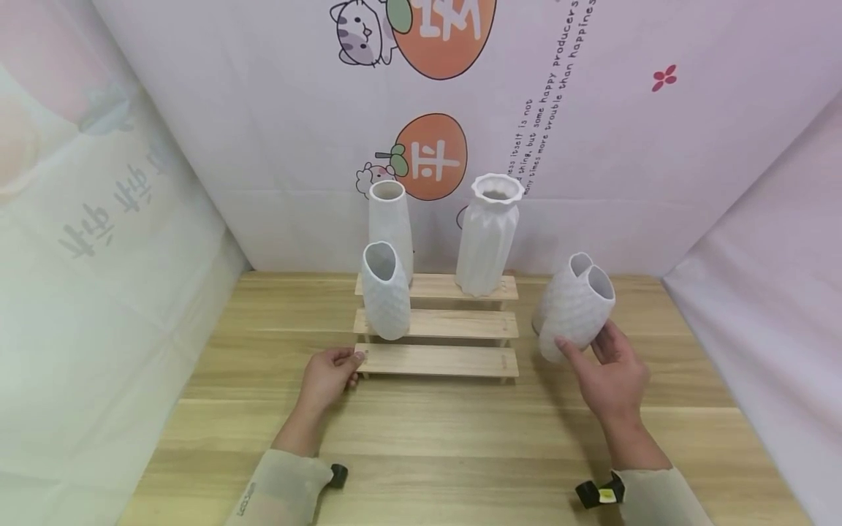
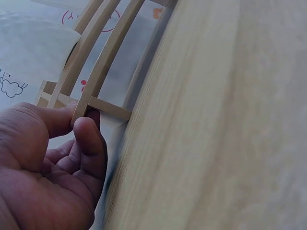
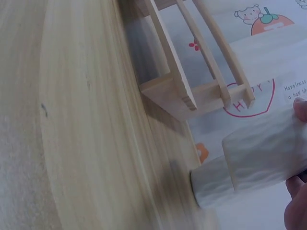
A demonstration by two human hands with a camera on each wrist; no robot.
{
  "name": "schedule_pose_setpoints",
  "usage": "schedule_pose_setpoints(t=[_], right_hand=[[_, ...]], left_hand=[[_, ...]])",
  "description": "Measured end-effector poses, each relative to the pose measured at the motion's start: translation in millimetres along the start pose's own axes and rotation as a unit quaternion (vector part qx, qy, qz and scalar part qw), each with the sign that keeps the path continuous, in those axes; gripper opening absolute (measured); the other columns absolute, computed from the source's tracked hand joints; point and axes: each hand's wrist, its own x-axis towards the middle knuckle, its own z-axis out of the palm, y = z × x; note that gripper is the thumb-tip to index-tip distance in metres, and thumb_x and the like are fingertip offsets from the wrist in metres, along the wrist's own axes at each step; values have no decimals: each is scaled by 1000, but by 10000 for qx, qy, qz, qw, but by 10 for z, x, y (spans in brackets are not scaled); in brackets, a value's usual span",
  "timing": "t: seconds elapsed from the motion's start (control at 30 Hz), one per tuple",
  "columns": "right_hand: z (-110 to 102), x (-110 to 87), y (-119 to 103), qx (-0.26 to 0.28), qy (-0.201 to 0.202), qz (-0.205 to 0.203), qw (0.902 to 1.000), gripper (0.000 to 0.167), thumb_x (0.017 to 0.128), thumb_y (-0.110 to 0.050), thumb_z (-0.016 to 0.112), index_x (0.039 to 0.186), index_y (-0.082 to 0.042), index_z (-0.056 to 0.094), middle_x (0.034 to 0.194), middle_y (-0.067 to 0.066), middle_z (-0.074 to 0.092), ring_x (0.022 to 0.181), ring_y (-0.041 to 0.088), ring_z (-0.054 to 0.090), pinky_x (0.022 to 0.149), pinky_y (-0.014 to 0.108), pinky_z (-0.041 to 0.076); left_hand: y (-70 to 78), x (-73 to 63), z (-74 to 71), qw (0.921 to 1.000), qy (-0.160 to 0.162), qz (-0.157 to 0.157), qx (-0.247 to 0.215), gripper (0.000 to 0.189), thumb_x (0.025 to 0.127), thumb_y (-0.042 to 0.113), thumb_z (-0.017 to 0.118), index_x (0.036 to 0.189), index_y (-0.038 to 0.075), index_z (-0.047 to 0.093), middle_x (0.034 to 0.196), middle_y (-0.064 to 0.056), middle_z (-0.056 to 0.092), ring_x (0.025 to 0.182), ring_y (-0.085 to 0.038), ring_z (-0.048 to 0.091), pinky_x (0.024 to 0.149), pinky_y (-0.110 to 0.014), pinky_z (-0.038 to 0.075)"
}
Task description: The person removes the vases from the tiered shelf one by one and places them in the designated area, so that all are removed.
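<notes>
- A white dimpled vase [image 1: 574,325] with a slanted mouth sits in the right hand [image 1: 615,380], pinched between thumb and fingers, just right of the wooden stand.
- A matching white tube [image 1: 547,303] shows directly behind it; whether the two are joined cannot be told.
- The three-tier wooden stand [image 1: 437,360] has its lowest tier's left end pinched by the left hand [image 1: 329,376].
- On its middle tier, at left, stands a textured slant-mouthed vase [image 1: 387,303].
- On the top tier are a tall smooth vase [image 1: 391,219], left, and a ribbed vase with a scalloped rim [image 1: 488,245], right.
- Beneath lies a wood-grain surface [image 1: 434,446]; behind hangs a printed white backdrop [image 1: 296,146].
</notes>
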Motion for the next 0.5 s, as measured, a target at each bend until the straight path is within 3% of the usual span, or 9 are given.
schedule_pose_setpoints(t=[0.5], right_hand=[[-49,42,113,-153,-8,273,9995,71,77,-13,95,140,-8,64,137,21,64,127,24,63,97,23,53]], left_hand=[[-1,5,0,10000,30,-23,18,46,99,29,73,125,-9,67,85,-9,76,66,-19,69,59,-29,59]])
